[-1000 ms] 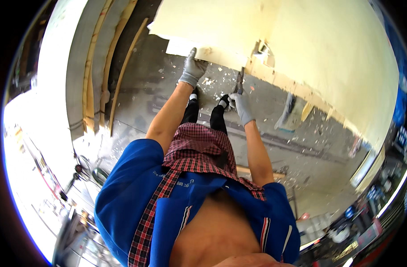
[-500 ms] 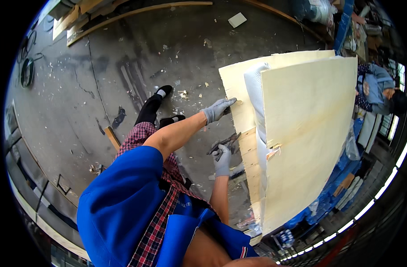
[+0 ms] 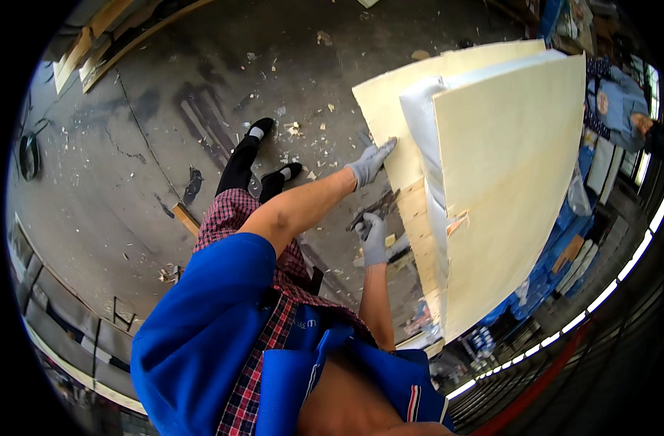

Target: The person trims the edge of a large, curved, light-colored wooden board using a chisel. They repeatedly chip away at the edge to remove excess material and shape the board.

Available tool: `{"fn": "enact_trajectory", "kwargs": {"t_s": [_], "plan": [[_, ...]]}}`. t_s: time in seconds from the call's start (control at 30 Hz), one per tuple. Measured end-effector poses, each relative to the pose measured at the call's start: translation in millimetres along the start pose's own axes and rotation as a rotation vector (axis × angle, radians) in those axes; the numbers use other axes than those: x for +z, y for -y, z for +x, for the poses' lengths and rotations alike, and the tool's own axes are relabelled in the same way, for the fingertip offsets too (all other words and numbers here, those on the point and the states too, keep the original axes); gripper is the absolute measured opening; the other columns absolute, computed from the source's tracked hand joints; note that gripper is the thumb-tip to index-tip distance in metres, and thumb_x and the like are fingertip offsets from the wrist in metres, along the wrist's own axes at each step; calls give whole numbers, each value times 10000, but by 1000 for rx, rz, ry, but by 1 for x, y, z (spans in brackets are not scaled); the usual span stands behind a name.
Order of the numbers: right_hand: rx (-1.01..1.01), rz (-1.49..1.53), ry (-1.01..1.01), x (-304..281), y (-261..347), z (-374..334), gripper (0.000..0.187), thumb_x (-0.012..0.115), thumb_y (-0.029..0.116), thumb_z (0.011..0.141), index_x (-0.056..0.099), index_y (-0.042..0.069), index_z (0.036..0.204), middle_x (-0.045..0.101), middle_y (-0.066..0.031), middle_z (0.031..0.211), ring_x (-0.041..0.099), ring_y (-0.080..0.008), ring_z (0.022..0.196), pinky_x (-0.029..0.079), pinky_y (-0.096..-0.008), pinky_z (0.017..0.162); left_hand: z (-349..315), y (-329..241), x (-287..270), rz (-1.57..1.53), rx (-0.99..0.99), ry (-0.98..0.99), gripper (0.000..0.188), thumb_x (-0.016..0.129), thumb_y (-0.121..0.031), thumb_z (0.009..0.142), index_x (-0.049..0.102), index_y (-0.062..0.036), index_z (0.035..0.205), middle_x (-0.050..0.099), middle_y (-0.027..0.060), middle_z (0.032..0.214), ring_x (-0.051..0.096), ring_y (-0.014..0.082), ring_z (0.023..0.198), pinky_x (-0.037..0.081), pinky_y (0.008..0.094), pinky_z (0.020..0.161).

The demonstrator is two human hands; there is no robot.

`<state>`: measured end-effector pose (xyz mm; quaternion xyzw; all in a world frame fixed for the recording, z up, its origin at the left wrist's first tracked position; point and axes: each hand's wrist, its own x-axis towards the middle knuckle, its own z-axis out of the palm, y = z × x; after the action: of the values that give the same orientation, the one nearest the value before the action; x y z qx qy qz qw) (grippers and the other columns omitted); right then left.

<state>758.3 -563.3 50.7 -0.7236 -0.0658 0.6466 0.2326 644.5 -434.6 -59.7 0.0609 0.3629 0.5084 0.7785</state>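
Note:
Two pale plywood panels [image 3: 510,145] stand at the right, one behind the other, with a white sheet-like layer [image 3: 428,123] showing between them. A small splintered spot [image 3: 457,222] marks the front panel's edge. Gloved in grey, my left hand [image 3: 374,161] touches the rear panel's left edge, its fingers stretched out along the wood. My right hand [image 3: 374,238], also in a grey glove, is closed round a dark hand tool [image 3: 364,216] just left of the panels' lower part. The tool's far end lies close to the rear panel's edge; its exact kind is unclear.
Wood chips [image 3: 294,129] and scraps litter the grey concrete floor [image 3: 179,80]. A short timber piece [image 3: 186,218] lies near my legs. Beyond the panels, another person [image 3: 619,102] is at the far right, above blue plastic sheeting [image 3: 564,218]. Long boards [image 3: 132,51] lie at upper left.
The panels sit higher in the picture as the view has shifted. My left hand's fingers, bent at the panel edge before, are now straighter against it. The tool stays in my right hand.

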Motion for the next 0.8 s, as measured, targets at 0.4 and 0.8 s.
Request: {"fn": "enact_trajectory", "kwargs": {"t_s": [0.4,0.8], "plan": [[-290,241,-71,11,-44,25,270,502,-50,737,502,19,998,550,-67,914,603,-182,767,584,-320,639,-14,-33,26,-82,-300,-207,587,412,-617,916,518,-142,1245,620,45,1175,628,214,1044,540,410,893],[-433,-141,-365,10,-50,49,260,538,146,813,553,-8,1022,639,-246,870,624,-415,865,471,-471,760,4,-37,20,51,-383,-275,668,324,-688,900,549,-155,1235,622,60,1200,588,276,1115,482,465,960]]}}
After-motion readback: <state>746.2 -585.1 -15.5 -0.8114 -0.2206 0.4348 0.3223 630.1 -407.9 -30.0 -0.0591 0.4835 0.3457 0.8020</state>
